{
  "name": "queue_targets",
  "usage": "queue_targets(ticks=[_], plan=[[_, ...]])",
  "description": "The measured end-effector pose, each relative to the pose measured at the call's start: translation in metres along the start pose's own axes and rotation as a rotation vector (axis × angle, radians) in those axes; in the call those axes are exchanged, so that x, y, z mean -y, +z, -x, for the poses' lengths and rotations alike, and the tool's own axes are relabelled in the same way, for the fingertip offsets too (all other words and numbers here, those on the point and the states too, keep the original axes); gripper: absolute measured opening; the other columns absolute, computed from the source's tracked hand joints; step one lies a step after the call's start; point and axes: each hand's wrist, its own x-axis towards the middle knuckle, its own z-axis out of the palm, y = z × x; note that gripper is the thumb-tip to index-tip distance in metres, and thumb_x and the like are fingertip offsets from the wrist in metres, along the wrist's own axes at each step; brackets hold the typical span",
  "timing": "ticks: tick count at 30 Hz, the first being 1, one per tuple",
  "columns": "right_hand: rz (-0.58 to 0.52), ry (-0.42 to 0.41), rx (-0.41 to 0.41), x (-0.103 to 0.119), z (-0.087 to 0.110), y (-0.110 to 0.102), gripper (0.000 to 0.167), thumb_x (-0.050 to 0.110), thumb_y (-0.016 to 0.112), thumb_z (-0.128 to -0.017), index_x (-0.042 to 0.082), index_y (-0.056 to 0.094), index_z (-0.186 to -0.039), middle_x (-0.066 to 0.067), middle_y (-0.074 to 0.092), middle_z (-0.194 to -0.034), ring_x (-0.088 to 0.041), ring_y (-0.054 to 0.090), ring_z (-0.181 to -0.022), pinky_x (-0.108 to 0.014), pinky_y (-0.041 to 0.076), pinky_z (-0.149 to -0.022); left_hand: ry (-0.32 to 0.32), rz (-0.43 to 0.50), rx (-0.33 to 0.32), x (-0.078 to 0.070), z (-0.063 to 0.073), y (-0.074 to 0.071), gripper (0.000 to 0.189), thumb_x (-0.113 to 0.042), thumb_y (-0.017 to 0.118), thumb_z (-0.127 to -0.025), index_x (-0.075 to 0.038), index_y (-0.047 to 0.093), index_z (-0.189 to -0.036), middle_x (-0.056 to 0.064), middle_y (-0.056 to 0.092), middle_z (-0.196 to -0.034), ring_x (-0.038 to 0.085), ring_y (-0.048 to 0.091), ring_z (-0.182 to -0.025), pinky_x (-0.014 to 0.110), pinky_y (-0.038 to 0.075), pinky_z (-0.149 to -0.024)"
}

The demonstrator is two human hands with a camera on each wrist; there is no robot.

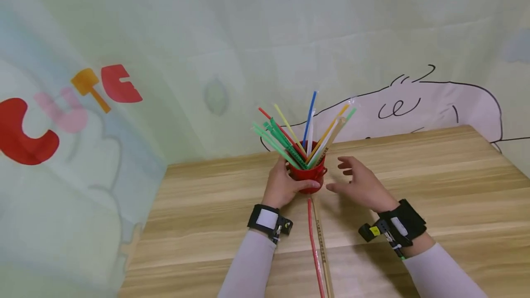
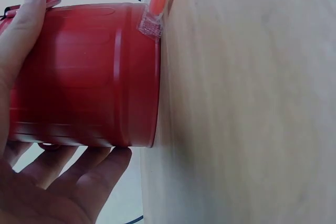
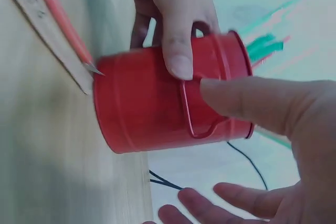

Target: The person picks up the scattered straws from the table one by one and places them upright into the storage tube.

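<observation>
A small red metal bucket (image 1: 313, 175) stands upright on the table, filled with several wrapped straws, among them a blue straw (image 1: 309, 116) and green straws (image 1: 285, 139). My left hand (image 1: 283, 184) grips the bucket from the left, thumb across its near side and fingers round the far side, as the left wrist view shows. Just right of the bucket, my right hand (image 1: 364, 187) has its fingers spread and holds nothing. In the right wrist view its thumb (image 3: 252, 100) appears over the bucket's wire handle (image 3: 189, 119); whether they touch I cannot tell.
In front of the bucket, a wrapped red straw (image 1: 313, 238) and a brown paper-wrapped straw (image 1: 321, 238) lie side by side on the wooden table (image 1: 198, 224), running toward me. A printed cloth backdrop (image 1: 232, 59) hangs behind the table's far edge.
</observation>
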Motion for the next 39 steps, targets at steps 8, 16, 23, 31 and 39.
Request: queue_targets(ticks=[8, 16, 23, 31, 39], plan=[[0.102, -0.024, 0.017, 0.005, 0.038, 0.017, 0.068, 0.034, 0.084, -0.087, -0.003, 0.053, -0.136, -0.021, 0.067, -0.124, -0.035, 0.067, -0.111, -0.051, 0.059, -0.09, -0.008, 0.013, -0.001, -0.001, 0.001, 0.0, 0.099, -0.044, 0.095, -0.07, -0.028, 0.041, -0.151, 0.0, 0.059, -0.146, 0.022, 0.056, -0.134, 0.046, 0.05, -0.112], [0.152, -0.009, 0.053, 0.014, 0.062, 0.063, 0.047, 0.025, 0.092, -0.076, 0.011, 0.059, -0.107, -0.001, 0.063, -0.091, -0.015, 0.058, -0.082, -0.032, 0.049, -0.068, -0.013, 0.006, -0.011, -0.001, -0.002, -0.002, 0.096, -0.045, 0.095, -0.071, -0.026, 0.043, -0.149, 0.0, 0.059, -0.144, 0.021, 0.056, -0.133, 0.044, 0.05, -0.113], [0.204, -0.024, 0.026, 0.014, 0.069, 0.089, 0.042, 0.005, 0.082, -0.073, 0.012, 0.053, -0.102, 0.0, 0.049, -0.085, -0.016, 0.047, -0.069, -0.027, 0.037, -0.057, -0.007, 0.009, -0.01, 0.001, -0.001, -0.002, 0.096, -0.045, 0.095, -0.071, -0.025, 0.043, -0.149, 0.001, 0.06, -0.144, 0.021, 0.057, -0.132, 0.043, 0.051, -0.112], [0.218, 0.032, 0.031, 0.016, 0.069, 0.096, 0.047, 0.003, 0.084, -0.071, 0.01, 0.051, -0.104, -0.004, 0.05, -0.084, -0.02, 0.048, -0.067, -0.03, 0.037, -0.055, -0.007, 0.008, -0.004, 0.001, 0.0, 0.0, 0.095, -0.043, 0.095, -0.071, -0.026, 0.043, -0.149, 0.001, 0.06, -0.144, 0.022, 0.057, -0.132, 0.043, 0.051, -0.111], [0.196, 0.067, 0.035, 0.017, 0.069, 0.097, 0.049, 0.004, 0.086, -0.073, 0.011, 0.05, -0.105, -0.004, 0.051, -0.079, -0.019, 0.049, -0.066, -0.03, 0.037, -0.054, -0.002, 0.013, -0.005, -0.001, 0.002, 0.0, 0.096, -0.043, 0.095, -0.072, -0.027, 0.041, -0.151, 0.002, 0.059, -0.145, 0.022, 0.057, -0.132, 0.044, 0.051, -0.111]])
